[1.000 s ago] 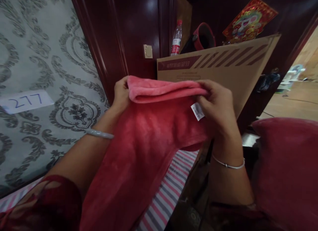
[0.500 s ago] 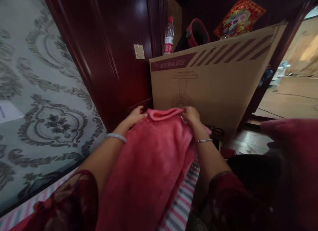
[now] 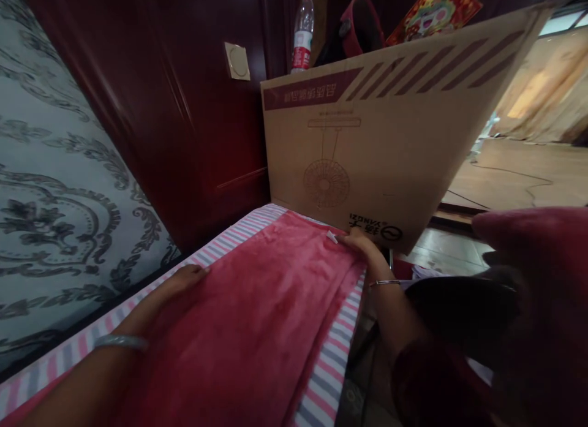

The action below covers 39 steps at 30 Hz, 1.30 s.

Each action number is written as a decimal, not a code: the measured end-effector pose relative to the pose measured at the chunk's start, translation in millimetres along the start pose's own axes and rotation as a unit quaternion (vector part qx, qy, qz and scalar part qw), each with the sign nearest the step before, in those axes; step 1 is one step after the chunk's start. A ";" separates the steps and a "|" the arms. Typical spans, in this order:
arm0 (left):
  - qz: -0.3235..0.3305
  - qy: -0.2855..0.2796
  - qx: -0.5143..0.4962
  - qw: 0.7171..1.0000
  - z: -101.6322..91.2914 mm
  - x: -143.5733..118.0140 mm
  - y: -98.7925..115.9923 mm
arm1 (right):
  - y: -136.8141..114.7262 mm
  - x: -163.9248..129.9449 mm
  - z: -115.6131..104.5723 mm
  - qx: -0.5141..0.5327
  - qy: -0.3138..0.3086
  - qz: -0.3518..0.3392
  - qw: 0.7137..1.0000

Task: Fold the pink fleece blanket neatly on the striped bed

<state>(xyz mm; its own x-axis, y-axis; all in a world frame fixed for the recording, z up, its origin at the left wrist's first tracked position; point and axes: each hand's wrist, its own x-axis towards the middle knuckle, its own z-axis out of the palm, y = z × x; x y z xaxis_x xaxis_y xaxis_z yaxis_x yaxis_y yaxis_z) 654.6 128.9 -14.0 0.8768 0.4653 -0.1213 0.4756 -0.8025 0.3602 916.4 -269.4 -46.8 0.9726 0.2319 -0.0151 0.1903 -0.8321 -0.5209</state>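
A plush pink-red blanket (image 3: 261, 292) lies spread, with a few soft creases, over a striped sheet (image 3: 328, 378) of white, pink and grey. My left hand (image 3: 186, 279) rests at the blanket's left edge, its fingers stretched out and touching the cloth. At the far right corner, beside a small white tag (image 3: 332, 236), my right hand (image 3: 361, 242) has its fingers closed on the blanket's edge. Part of the right fingers is hard to make out.
A large cardboard box (image 3: 390, 151) stands across the far end, with a plastic bottle (image 3: 303, 38) behind it. A dark red wooden panel (image 3: 206, 108) and patterned wall (image 3: 59, 200) border the left. A dark rounded seat (image 3: 459, 310) and red plush cloth (image 3: 542, 280) are at right.
The blanket's far edge, raised between both hands before, now lies down on the striped sheet. My left hand has let go and moved back leftward along the edge. My right hand is lower.
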 end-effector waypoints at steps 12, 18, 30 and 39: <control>-0.013 0.145 0.225 0.963 18.2 -37.7 39.5 | 23.0 -15.0 1.5 -0.025 0.056 0.078 0.995; 0.242 0.049 0.089 0.965 80.9 -87.9 144.7 | 34.8 -36.4 3.4 -0.027 0.100 0.098 0.990; 0.241 0.001 0.136 0.961 133.0 -114.3 213.9 | 40.5 -57.5 2.4 0.048 0.230 0.046 0.971; 0.324 -0.016 0.148 0.934 128.8 -126.4 208.7 | 49.0 -69.6 8.4 0.000 0.171 0.095 0.981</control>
<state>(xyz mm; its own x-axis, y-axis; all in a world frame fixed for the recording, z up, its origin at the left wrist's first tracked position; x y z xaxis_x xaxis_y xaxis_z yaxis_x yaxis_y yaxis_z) 652.1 -145.5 -42.7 0.9867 -0.1627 0.0038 -0.1623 -0.9820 0.0964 856.9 -322.1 -78.4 0.9785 -0.1093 0.1746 0.0015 -0.8438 -0.5366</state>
